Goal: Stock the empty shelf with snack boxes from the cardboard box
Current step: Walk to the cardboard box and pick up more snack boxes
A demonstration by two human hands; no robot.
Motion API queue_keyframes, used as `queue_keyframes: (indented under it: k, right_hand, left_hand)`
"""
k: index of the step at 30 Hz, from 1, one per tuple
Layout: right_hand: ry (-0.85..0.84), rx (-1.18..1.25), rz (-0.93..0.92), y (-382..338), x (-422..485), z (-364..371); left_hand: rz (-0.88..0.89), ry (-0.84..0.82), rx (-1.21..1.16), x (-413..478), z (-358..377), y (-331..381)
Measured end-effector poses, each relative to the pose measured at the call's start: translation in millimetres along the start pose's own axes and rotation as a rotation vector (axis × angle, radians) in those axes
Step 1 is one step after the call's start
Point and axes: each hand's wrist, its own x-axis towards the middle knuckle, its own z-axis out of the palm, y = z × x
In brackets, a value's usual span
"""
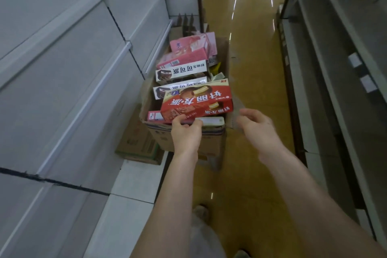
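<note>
A brown cardboard box point(211, 138) stands on the aisle floor, packed with snack boxes: pink ones point(184, 56) at the far end, white ones point(182, 70) in the middle. On top near me lies a red snack box point(196, 100). My left hand point(185, 132) pinches its near edge, thumb on top and fingers curled under. My right hand point(255, 126) hovers just right of the red box, fingers loosely spread, holding nothing. Grey empty shelves point(69, 94) run along the left.
A flattened carton point(136, 144) lies on the white base ledge left of the cardboard box. More grey shelving point(335, 94) lines the right side of the aisle. The shiny yellow floor point(251, 69) runs ahead, with a person's legs far off.
</note>
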Motion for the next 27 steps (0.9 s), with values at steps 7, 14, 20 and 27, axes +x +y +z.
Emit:
queue_keyframes:
  k: [7, 14, 20, 27]
  right_hand:
    - [0.076, -0.004, 0.094, -7, 63, 43]
    - [0.276, 0.021, 0.182, 0, 121, 83]
    - [0.357, -0.005, 0.233, 10, 144, 96]
    - [0.403, 0.038, 0.272, 11, 150, 98]
  left_hand:
    - [-0.093, 0.019, -0.048, 100, -15, 16]
    - [-0.109, 0.088, 0.032, 185, -36, 17]
    - [-0.229, -0.026, 0.105, 217, -34, 14]
    - [-0.206, -0.112, 0.148, 220, -26, 15]
